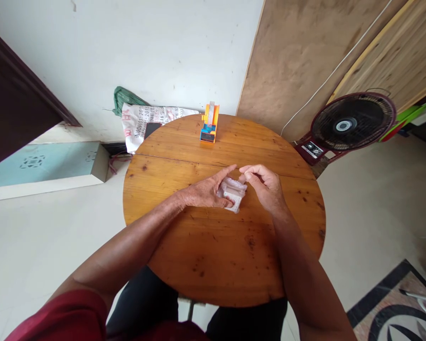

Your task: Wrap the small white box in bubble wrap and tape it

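A small whitish box-shaped packet [235, 194] in crinkled see-through wrap, which looks like bubble wrap, rests on the round wooden table. My left hand [209, 190] grips it from the left, with the thumb pressed on its near part and the index finger reaching past its far side. Just right of the packet is my right hand [266, 187], its thumb and index finger pinched together at the packet's upper right corner. Whatever lies between those fingertips is too small to make out. An orange and blue tape dispenser [209, 127] stands near the table's far edge.
The wooden table [213, 255] has a rounded edge close to my body. A dark red fan [344, 125] stands beyond its right side. Behind the table, a printed white sack [163, 114] and green bag [128, 100] lean against the wall. At left lies a pale blue-topped box [57, 163].
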### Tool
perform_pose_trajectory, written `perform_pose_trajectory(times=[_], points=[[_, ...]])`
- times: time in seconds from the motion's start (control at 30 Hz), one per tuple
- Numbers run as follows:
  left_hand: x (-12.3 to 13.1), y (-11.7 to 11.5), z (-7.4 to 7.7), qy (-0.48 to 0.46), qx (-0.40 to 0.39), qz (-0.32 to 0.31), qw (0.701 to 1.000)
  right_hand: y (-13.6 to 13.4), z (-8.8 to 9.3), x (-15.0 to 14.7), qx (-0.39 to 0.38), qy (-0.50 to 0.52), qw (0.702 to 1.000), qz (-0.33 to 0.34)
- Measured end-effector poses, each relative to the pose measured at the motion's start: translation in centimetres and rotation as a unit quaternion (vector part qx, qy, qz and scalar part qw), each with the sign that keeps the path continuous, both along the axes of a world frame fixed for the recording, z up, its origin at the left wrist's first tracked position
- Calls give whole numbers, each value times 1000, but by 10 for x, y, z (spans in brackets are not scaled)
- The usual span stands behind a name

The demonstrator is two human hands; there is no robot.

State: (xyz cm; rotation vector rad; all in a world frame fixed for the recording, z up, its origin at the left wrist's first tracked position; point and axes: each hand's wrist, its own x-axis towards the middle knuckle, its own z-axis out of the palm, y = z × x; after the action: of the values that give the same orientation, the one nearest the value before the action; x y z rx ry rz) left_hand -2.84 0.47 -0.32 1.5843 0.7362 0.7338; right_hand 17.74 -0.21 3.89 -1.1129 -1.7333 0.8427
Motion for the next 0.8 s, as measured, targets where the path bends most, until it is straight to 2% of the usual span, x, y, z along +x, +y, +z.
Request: perform_pose_trajectory(times=[0.3, 0.53, 0.8], points=[[3, -2, -2, -35, -36, -30, 998, 4, -5, 7, 1, 30, 1000, -5], [3, -4, 3, -42, -63, -57, 995, 10, -13, 11, -1, 64, 998, -14], [1, -2, 0, -12, -14, -67, 998, 16, -17, 11, -8, 113, 993, -29]])
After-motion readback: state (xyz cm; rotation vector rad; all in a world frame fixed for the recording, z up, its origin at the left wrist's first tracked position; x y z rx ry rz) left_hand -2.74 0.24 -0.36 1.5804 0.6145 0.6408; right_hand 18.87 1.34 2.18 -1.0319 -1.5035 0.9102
